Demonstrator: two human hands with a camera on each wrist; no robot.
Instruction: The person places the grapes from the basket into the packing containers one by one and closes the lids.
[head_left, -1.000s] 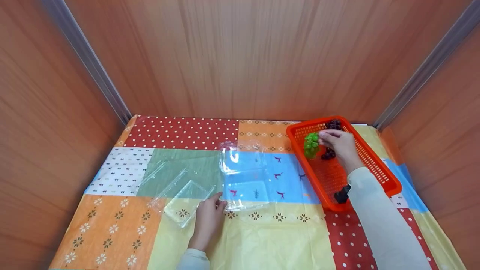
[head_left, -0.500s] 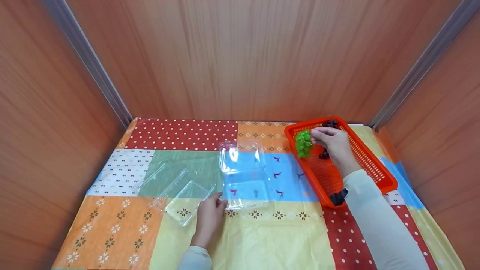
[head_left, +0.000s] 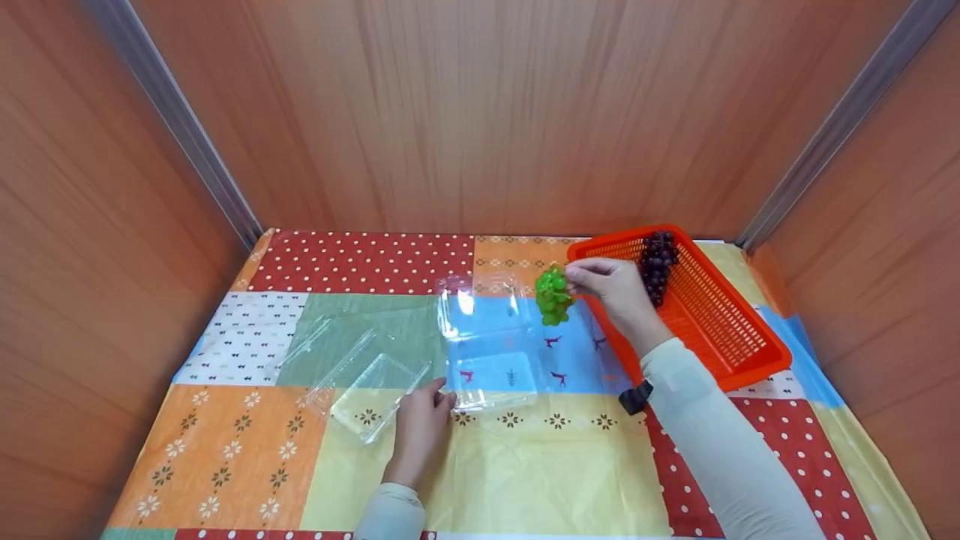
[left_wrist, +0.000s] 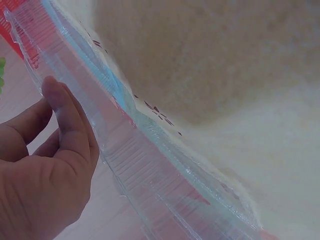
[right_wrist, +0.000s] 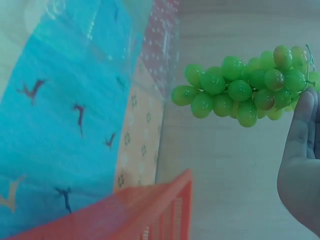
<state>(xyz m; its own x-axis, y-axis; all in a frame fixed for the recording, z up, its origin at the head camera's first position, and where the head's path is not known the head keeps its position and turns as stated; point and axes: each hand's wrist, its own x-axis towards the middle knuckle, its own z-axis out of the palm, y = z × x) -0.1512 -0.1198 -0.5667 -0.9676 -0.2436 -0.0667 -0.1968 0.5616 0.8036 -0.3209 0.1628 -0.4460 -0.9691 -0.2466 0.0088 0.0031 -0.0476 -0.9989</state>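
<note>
A bunch of green grapes (head_left: 553,295) hangs in the air left of the orange basket (head_left: 720,379). My right hand (head_left: 615,289) pinches its stem, which is at the right edge of the right wrist view beside the grapes (right_wrist: 245,90). A clear plastic container (head_left: 491,375) lies on the cloth in the middle, glossy and see-through. At its near left corner is my left hand (head_left: 421,420). In the left wrist view the bent fingers (left_wrist: 72,120) meet the container's rim, with the thumb opposite; the thumb's tip is hidden behind them.
A bunch of dark purple grapes (head_left: 658,266) lies in the back of the basket. More clear plastic packaging (head_left: 367,394) lies left of the container. A patchwork cloth (head_left: 555,487) covers the table, and wooden panels (head_left: 480,112) enclose the back and sides.
My right hand has lifted the green grapes out of the basket and carried them left. The dark grapes are now in plain sight. My left hand has stayed at the container.
</note>
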